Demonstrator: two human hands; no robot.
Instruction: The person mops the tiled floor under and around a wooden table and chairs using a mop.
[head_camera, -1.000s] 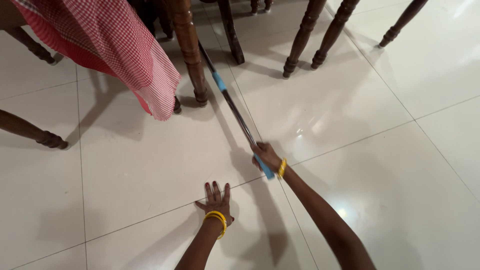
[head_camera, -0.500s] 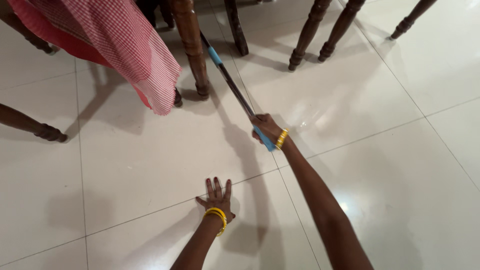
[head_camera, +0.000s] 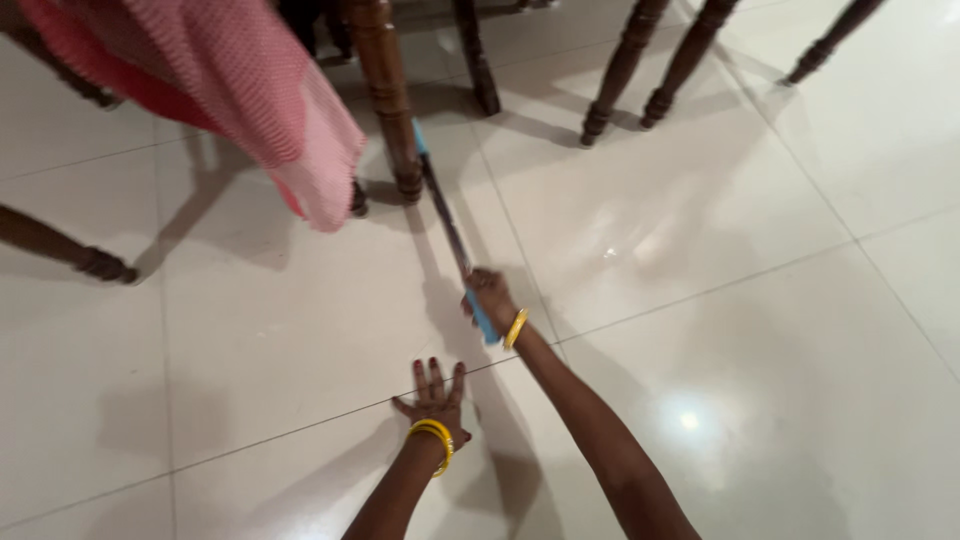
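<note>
My right hand (head_camera: 489, 293) grips the blue end of a long dark mop handle (head_camera: 447, 222). The handle runs up and away from me, low over the white tiled floor (head_camera: 700, 230), and passes behind a turned wooden table leg (head_camera: 388, 95). Its far end is hidden under the furniture. My left hand (head_camera: 433, 392) lies flat on the floor with fingers spread, a little below and left of the right hand. Both wrists wear yellow bangles.
A red and white checked cloth (head_camera: 250, 90) hangs down at the upper left. Several dark wooden chair and table legs (head_camera: 622, 70) stand across the top. Another chair leg (head_camera: 70, 255) lies at the left edge.
My right hand has drawn the handle back toward me and to the left. The left hand stays planted on the floor.
</note>
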